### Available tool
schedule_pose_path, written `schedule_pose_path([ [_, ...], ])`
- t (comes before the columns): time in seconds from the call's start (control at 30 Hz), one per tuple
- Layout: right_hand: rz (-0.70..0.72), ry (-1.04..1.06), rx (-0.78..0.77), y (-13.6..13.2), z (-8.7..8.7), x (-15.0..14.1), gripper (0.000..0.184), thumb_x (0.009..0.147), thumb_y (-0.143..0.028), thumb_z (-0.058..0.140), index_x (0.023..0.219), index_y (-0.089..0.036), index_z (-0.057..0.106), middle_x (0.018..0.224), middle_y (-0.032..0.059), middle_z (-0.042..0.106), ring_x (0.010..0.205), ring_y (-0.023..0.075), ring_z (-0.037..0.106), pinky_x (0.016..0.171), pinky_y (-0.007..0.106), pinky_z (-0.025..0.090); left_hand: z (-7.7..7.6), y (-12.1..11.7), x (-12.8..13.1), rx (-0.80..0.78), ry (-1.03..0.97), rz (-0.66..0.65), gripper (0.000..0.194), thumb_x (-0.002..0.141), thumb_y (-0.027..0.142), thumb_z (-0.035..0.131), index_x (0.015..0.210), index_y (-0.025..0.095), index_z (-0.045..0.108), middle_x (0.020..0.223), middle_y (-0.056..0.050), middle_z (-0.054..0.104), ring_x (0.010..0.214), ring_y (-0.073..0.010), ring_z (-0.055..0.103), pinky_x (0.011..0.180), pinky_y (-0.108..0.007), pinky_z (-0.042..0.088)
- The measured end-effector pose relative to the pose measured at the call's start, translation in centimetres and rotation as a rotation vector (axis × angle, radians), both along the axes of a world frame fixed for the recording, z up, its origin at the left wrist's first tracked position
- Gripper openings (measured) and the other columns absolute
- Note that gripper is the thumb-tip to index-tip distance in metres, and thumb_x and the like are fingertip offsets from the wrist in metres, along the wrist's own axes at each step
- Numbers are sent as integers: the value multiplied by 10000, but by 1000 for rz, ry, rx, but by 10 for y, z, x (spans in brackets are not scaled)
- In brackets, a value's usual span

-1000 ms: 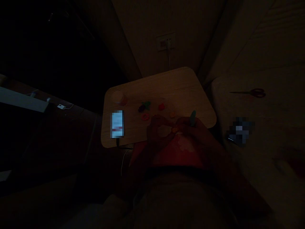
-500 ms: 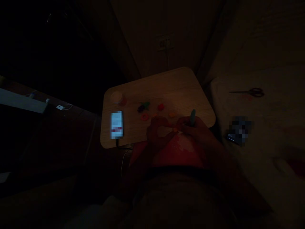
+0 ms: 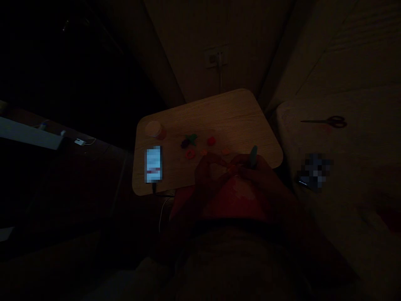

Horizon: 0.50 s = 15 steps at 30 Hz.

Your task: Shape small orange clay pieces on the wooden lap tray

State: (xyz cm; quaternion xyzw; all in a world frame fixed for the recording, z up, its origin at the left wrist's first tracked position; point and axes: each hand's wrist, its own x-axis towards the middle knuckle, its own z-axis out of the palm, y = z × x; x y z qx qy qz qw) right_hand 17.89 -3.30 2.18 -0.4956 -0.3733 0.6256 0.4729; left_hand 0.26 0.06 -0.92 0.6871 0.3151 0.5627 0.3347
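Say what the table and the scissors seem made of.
The table looks like wood or wood-print laminate, smooth, with visible grain lines. The scissors probably have metal blades, thin and straight, and plastic handle loops; too dark to tell their finish.

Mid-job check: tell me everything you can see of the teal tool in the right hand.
Only the upper part of the teal tool shows: a narrow handle with a rounded end, one plain color. It stands almost upright, leaning slightly, above the right hand, which grips it near the table's front edge. Its lower part is hidden by the fingers, beside the small orange piece; whether it touches that piece I can't tell. It looks whole, possibly plastic, but it's too dark to be sure.
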Motion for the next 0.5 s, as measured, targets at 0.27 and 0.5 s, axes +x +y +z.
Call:
schedule_pose_path([
  [0.27, -221, -4, -16, 20, -24, 27, 295, 602, -372, 930, 695, -218, 695, 643, -20, 620, 569, 116, 456, 514, 273, 305, -12, 18, 18, 88, 770, 309, 525, 895, 510, 804, 1249, 177, 605, 1297, -185, 666, 1230, -376, 610, 1052, -533, 471],
  [0.5, -264, -84, -43, 39, -35, 33, 306, 604, -440, 870, 742, -216, 714, 629, -20, 607, 543, 117, 444, 503, 276, 295, -18, 35, 34, 26, 970, 337, 300, 907, 389, 795, 1048, 156, 668, 1181, -196, 683, 1157, -379, 617, 982, -523, 508],
])
